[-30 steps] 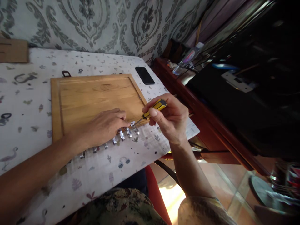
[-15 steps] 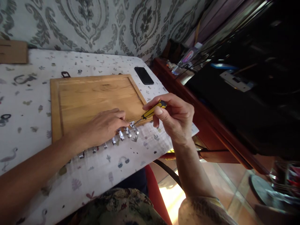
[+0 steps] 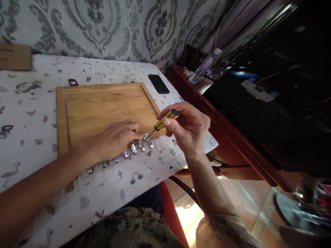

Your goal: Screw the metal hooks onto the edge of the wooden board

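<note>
In my right hand (image 3: 190, 129) is a small yellow and black screwdriver (image 3: 167, 119), pinched between thumb and fingers. Its thin shaft slants down to the left and meets the metal hook (image 3: 148, 140) at the right end of a row along the near edge of a framed wooden panel (image 3: 108, 106). My left hand (image 3: 117, 137) rests on that edge with curled fingers, its fingertips pressed against the hook's base. Several similar silvery hooks (image 3: 133, 148) jut toward me from under this hand; some are partly hidden.
The panel lies on a table with a white patterned cloth (image 3: 108, 193). A black phone (image 3: 158, 84) sits past its far right corner, and cardboard (image 3: 15, 57) lies at far left. On the right, a dark red wooden piece of furniture (image 3: 232, 144) holds a plastic bottle (image 3: 205, 65).
My right hand has shifted slightly left and turned with the screwdriver, whose handle now stands a little steeper. The screwdriver tip stays at the same hook; my left hand keeps its place.
</note>
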Tool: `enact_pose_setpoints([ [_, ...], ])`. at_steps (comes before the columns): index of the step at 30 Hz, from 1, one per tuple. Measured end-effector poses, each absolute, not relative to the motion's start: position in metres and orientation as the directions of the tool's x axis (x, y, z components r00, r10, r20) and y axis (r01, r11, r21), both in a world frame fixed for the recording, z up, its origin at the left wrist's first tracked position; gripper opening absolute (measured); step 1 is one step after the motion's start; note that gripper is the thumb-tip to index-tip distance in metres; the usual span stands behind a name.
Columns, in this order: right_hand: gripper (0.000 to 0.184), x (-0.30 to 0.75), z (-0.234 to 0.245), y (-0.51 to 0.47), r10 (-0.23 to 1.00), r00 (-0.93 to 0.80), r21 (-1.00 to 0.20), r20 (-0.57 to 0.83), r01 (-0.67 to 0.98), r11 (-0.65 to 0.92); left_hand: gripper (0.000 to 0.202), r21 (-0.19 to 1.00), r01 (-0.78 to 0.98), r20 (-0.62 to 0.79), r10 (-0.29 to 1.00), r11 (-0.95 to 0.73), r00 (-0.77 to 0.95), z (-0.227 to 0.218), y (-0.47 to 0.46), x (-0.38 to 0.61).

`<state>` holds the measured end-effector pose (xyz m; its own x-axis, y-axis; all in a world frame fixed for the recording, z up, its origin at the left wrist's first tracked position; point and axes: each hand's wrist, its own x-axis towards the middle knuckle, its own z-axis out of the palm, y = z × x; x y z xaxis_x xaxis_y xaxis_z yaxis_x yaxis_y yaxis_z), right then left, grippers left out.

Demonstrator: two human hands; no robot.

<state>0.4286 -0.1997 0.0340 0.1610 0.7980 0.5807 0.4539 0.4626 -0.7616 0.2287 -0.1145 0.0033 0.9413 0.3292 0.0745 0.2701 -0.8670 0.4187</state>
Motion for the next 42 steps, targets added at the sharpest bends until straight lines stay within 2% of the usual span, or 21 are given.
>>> enact_pose_setpoints([
  [5, 0.032, 0.434, 0.035, -0.201, 0.786, 0.115, -0.712, 0.608, 0.518, 0.475, 0.024, 0.429, 0.258, 0.082, 0.321, -0.866, 0.943, 0.004, -0.114, 0.228],
  [14, 0.034, 0.444, 0.033, -0.200, 0.871, 0.037, -0.826, 0.489, 0.339, 0.450, 0.024, 0.439, 0.302, 0.029, 0.349, -0.846, 0.937, 0.009, -0.116, 0.230],
  [21, 0.031, 0.439, 0.033, -0.195, 0.871, 0.083, -0.851, 0.484, 0.275, 0.447, 0.025, 0.411, 0.286, 0.046, 0.333, -0.865, 0.942, 0.007, -0.116, 0.229],
  [29, 0.038, 0.431, 0.032, -0.194, 0.829, 0.197, -0.817, 0.523, 0.393, 0.422, 0.024, 0.405, 0.291, 0.049, 0.339, -0.867, 0.940, 0.004, -0.115, 0.228],
  [32, 0.038, 0.431, 0.031, -0.194, 0.825, 0.213, -0.820, 0.523, 0.390, 0.419, 0.025, 0.414, 0.305, 0.040, 0.352, -0.858, 0.935, 0.004, -0.115, 0.229],
  [37, 0.036, 0.437, 0.032, -0.196, 0.866, 0.132, -0.851, 0.482, 0.304, 0.428, 0.027, 0.405, 0.320, 0.015, 0.356, -0.857, 0.934, 0.005, -0.115, 0.230],
  [42, 0.036, 0.444, 0.035, -0.197, 0.891, 0.048, -0.859, 0.452, 0.291, 0.420, 0.026, 0.418, 0.300, 0.035, 0.345, -0.858, 0.938, 0.006, -0.115, 0.229],
])
